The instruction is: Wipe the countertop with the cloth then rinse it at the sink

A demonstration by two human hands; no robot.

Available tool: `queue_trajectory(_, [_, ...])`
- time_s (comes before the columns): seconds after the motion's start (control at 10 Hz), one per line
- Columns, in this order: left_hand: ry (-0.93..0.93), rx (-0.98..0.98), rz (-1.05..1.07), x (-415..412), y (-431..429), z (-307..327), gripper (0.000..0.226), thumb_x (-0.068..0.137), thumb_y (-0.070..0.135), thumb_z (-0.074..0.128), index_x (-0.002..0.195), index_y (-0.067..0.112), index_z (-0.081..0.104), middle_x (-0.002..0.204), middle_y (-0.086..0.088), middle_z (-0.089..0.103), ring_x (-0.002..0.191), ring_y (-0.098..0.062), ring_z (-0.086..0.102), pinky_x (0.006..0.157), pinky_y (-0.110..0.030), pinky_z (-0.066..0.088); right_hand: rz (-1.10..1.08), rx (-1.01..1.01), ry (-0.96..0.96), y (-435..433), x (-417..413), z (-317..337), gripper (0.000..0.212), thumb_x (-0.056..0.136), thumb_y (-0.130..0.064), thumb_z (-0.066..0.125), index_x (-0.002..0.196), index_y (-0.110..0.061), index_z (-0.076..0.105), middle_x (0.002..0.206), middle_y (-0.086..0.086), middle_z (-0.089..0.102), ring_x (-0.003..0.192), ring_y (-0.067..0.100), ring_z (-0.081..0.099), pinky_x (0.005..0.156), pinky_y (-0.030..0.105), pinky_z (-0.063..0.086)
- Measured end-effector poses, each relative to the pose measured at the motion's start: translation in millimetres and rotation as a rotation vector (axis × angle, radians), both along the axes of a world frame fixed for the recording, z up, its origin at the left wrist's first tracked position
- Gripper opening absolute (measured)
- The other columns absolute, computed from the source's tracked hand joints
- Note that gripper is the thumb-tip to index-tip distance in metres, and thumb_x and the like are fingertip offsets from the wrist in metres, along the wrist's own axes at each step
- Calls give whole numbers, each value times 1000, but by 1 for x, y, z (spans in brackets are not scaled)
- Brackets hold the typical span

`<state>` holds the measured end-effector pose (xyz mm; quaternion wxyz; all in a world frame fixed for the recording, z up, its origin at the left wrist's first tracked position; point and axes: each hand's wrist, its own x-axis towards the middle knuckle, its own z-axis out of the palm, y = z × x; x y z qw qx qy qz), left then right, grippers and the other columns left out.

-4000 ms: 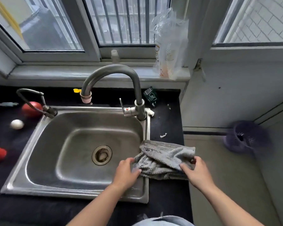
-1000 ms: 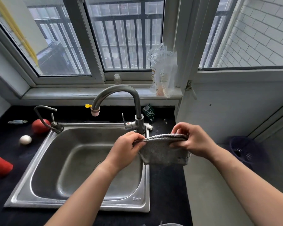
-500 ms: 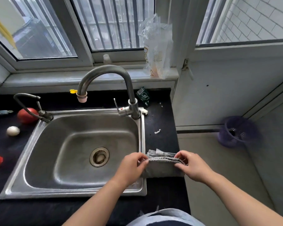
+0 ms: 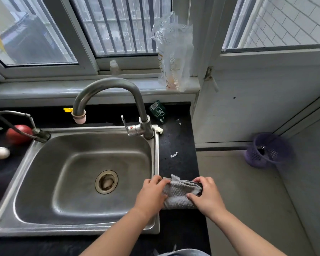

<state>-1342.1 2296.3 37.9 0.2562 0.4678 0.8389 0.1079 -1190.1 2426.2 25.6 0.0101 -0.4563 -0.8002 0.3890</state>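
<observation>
A folded grey cloth (image 4: 179,194) lies on the narrow black countertop (image 4: 175,141) just right of the steel sink (image 4: 81,172). My left hand (image 4: 151,194) grips the cloth's left end and my right hand (image 4: 207,196) grips its right end, fingers curled over the folds. A tall curved tap (image 4: 118,100) stands at the sink's back right corner with no water running. White paper scraps (image 4: 174,154) lie on the countertop beyond the cloth.
A small green packet (image 4: 158,111) leans at the back of the counter. A plastic bag (image 4: 174,56) stands on the windowsill. Left of the sink sit a red fruit (image 4: 17,133), an egg (image 4: 1,152) and a second thin tap (image 4: 17,122). A purple basket (image 4: 268,149) sits on the floor.
The cloth, held up in the air a second ago, is now folded smaller and down on the countertop, with both hands closer together on it.
</observation>
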Motion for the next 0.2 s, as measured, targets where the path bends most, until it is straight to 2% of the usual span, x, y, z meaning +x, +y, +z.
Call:
queue_trajectory(0.1, [22, -27, -13, -1, 0, 3, 47, 92, 30, 52, 135, 39, 36, 133, 11, 38, 116, -18, 38, 87, -35, 50, 14, -24, 5, -1, 0, 0, 44, 75, -32, 74, 112, -20, 54, 106, -5, 41, 93, 10, 49, 76, 16, 34])
queue_trajectory(0.2, [61, -17, -53, 3, -7, 8, 51, 92, 32, 50, 139, 39, 32, 140, 9, 35, 124, -18, 36, 91, -37, 48, -3, -52, -26, -2, 5, 4, 53, 80, -41, 67, 125, -20, 48, 117, -3, 43, 101, 12, 50, 84, 21, 38])
